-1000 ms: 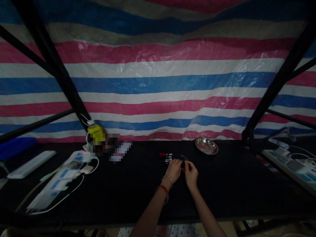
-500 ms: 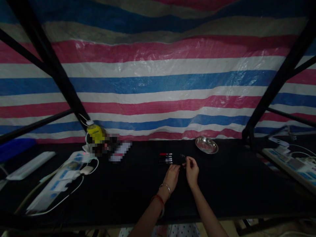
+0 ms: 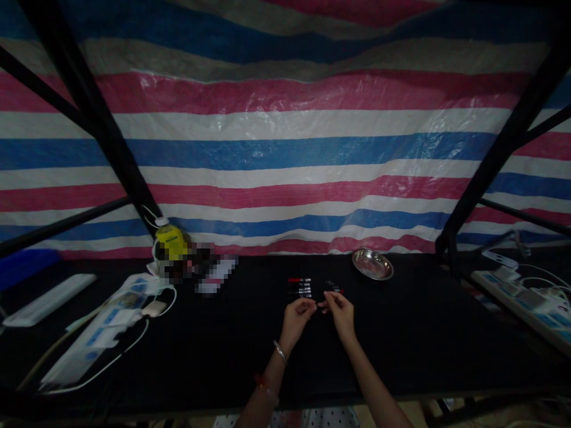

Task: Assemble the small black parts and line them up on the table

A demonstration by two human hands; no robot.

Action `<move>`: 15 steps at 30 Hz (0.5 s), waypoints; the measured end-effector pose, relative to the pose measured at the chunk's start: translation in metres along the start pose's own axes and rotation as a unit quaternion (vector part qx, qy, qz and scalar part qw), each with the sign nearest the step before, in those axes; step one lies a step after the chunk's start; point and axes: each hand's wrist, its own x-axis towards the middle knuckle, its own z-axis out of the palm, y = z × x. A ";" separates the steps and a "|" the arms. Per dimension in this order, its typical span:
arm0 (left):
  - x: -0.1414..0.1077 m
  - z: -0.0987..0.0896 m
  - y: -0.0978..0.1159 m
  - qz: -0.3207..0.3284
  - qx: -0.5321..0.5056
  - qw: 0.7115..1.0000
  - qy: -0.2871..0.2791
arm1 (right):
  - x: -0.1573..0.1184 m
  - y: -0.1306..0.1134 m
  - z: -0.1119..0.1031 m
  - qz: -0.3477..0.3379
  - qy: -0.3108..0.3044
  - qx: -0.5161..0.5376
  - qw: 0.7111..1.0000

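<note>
My left hand [image 3: 296, 321] and my right hand [image 3: 341, 314] are close together low over the black table, fingertips pinched toward each other. Between them is a small dark thing, too small and dim to name. Just beyond my left hand lies a row of short slim tubes [image 3: 304, 291], black with silvery ends. A red tube [image 3: 294, 280] with a silvery end tops that row. Past my right hand's fingers are a few small dark and clear pieces [image 3: 329, 284] and a red-tipped piece [image 3: 342, 291], partly hidden by the hand.
A round metal dish [image 3: 373, 264] stands at the back right. On the left are a power strip [image 3: 107, 326] with plugs and white cables, a yellow bottle [image 3: 173, 242] and a blurred-out packet [image 3: 217, 276]. Another power strip [image 3: 526, 303] sits at the right. A striped tarp [image 3: 285, 142] hangs behind.
My left hand has moved left and turned its fingers inward. My right hand has drawn slightly nearer and left, and a red-tipped piece now shows beyond it.
</note>
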 end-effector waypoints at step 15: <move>0.005 -0.008 -0.004 -0.022 -0.091 0.995 0.047 | 0.002 0.005 0.000 0.022 -0.086 -0.065 0.994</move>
